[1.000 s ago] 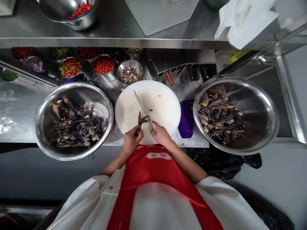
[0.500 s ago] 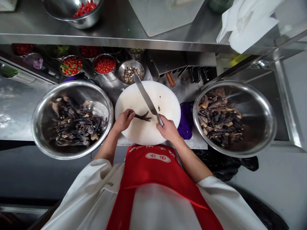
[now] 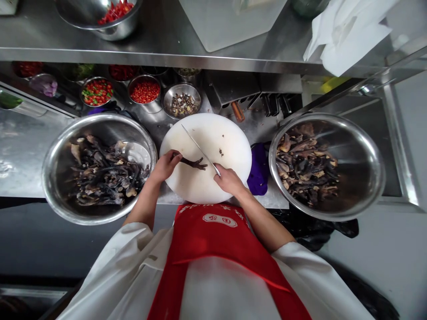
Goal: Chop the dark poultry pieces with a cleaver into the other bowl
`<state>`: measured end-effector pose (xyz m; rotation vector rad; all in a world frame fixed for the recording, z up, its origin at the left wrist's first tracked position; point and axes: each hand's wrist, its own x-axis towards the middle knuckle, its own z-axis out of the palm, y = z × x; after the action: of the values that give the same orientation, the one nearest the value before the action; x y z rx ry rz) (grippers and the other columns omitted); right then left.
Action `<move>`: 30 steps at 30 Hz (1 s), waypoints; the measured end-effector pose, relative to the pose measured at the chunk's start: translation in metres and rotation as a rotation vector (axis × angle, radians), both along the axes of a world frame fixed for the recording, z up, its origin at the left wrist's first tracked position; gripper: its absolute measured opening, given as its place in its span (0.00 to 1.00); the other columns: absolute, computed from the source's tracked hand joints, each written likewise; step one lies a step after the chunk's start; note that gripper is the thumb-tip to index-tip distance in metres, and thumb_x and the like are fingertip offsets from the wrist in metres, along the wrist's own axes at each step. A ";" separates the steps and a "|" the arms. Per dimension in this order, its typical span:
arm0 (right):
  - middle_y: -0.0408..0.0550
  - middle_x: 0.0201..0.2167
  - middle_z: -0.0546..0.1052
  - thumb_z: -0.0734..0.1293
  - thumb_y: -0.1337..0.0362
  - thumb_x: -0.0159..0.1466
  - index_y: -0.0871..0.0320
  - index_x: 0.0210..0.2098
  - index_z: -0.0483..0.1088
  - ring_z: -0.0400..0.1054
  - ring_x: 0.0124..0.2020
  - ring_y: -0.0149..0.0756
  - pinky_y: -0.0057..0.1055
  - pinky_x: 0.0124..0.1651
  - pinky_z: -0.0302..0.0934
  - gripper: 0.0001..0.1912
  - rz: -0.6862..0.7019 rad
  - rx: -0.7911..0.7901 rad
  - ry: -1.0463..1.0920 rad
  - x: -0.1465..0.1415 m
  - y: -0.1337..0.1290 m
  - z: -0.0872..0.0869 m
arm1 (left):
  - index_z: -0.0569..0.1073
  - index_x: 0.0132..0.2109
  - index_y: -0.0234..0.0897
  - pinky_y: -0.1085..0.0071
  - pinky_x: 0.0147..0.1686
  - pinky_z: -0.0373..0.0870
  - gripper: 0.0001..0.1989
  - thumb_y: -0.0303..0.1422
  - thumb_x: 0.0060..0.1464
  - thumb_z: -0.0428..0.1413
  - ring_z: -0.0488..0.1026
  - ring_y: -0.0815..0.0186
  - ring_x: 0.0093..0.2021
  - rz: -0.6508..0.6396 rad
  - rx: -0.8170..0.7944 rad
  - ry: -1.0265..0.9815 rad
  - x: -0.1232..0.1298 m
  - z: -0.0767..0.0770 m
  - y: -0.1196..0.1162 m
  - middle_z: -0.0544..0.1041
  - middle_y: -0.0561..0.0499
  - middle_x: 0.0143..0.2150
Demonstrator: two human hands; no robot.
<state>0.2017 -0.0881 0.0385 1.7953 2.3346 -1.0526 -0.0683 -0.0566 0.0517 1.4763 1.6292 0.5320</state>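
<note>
On the round white cutting board lies a dark chicken foot, its toes spread toward the right. My left hand pinches its leg end near the board's left edge. My right hand is wrapped round the handle of a knife. The blade stands edge-down, seen almost from above, and slants up and left over the board just past the toes. Whether it touches the board I cannot tell. Small dark scraps lie right of the blade.
A steel bowl of dark feet stands at the left, another bowl of dark pieces at the right. Behind the board are a small bowl of scraps and chopped red chillies. A purple cloth lies beside the board; a steel shelf overhangs.
The knife has turned from showing its broad side to edge-down, and its tip has come lower and nearer. My left hand has shifted slightly left with the chicken foot.
</note>
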 end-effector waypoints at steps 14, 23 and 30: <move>0.35 0.16 0.69 0.57 0.61 0.62 0.56 0.55 0.64 0.66 0.16 0.33 0.26 0.26 0.62 0.22 -0.464 -0.196 0.426 0.004 -0.031 0.019 | 0.68 0.48 0.35 0.65 0.35 0.63 0.17 0.43 0.59 0.47 0.74 0.54 0.37 0.241 -0.032 0.515 0.061 -0.062 0.039 0.77 0.38 0.36; 0.49 0.35 0.78 0.55 0.60 0.65 0.56 0.58 0.60 0.74 0.35 0.43 0.35 0.40 0.66 0.22 -0.321 -0.023 0.262 -0.031 -0.017 0.013 | 0.67 0.46 0.36 0.61 0.46 0.57 0.14 0.36 0.63 0.41 0.75 0.57 0.36 0.236 0.109 0.623 0.087 -0.071 0.045 0.78 0.42 0.35; 0.53 0.39 0.78 0.55 0.65 0.63 0.58 0.58 0.59 0.73 0.39 0.48 0.40 0.44 0.64 0.23 -0.203 0.025 0.053 -0.039 -0.003 -0.001 | 0.68 0.47 0.37 0.60 0.50 0.53 0.13 0.35 0.62 0.43 0.70 0.57 0.47 0.323 0.205 0.562 0.098 -0.082 0.043 0.74 0.42 0.44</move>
<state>0.1626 -0.0914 0.0378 2.0750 2.2403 -1.1108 0.0298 -0.0134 -0.0307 1.6143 2.3369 0.4970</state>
